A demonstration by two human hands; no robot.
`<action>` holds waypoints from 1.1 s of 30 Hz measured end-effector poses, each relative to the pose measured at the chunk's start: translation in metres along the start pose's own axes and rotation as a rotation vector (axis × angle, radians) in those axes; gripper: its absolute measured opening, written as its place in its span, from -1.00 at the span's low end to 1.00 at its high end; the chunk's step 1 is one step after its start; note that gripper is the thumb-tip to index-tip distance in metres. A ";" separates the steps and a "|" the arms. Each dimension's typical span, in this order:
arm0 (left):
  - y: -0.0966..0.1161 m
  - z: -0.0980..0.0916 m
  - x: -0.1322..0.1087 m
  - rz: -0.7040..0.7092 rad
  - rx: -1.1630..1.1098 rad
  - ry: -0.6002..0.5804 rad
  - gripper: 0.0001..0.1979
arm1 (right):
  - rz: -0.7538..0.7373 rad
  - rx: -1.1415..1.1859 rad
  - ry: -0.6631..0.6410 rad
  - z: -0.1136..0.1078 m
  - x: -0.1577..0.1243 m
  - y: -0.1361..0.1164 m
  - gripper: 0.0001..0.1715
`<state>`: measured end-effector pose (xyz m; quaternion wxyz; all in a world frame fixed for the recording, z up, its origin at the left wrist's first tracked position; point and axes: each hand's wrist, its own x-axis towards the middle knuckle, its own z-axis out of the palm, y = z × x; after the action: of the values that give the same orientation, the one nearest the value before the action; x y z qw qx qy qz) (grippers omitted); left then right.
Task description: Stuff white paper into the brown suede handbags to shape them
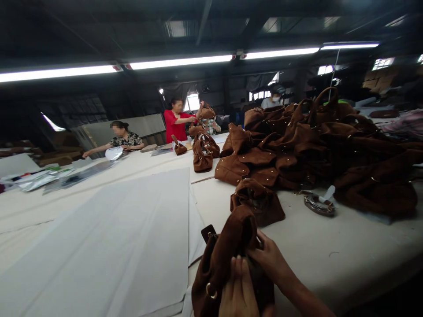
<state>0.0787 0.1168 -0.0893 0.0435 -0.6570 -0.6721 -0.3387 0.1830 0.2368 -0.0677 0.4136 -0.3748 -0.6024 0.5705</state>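
Observation:
A brown suede-like handbag (206, 273) with a gold ring on its side is right in front of me at the table's near edge. Its thick handle arches up, and a small dark tag sticks out on the left. My left hand (238, 290) lies against the near side of the bag, fingers straight and side by side. On the right, my right hand (269, 257) grips the bag near its opening; some fingertips are hidden by the bag. Just beyond stands another brown handbag (271, 209).
A large pile of brown handbags (297, 145) covers the right of the table. Before it lies a wrapped strap (319, 204). White paper sheets (132, 242) spread at left. Several smaller bags (202, 158) stand farther back. Across the table are a person in red (175, 125) and a person in patterned clothing (127, 138).

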 end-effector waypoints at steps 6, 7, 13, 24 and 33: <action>0.011 0.003 0.035 -0.105 0.151 -0.446 -0.07 | -0.055 -0.003 0.020 0.001 -0.024 -0.002 -0.22; 0.010 -0.001 0.041 -0.113 0.096 -0.478 -0.05 | -0.029 0.015 0.032 0.001 -0.025 0.000 -0.23; -0.014 -0.023 0.063 -0.111 -0.499 -0.798 -0.60 | -0.041 0.129 0.035 0.010 -0.032 -0.006 -0.38; 0.024 -0.030 0.066 -0.190 -0.139 -0.502 -0.50 | -0.057 0.308 0.156 -0.002 0.012 0.000 -0.44; 0.009 -0.008 0.059 -0.145 0.152 -0.524 0.03 | -0.091 0.194 0.192 -0.007 0.035 0.007 -0.46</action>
<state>0.0760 0.1622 -0.0493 -0.1068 -0.6673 -0.7291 -0.1084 0.1763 0.2722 -0.0718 0.5289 -0.3583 -0.5186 0.5683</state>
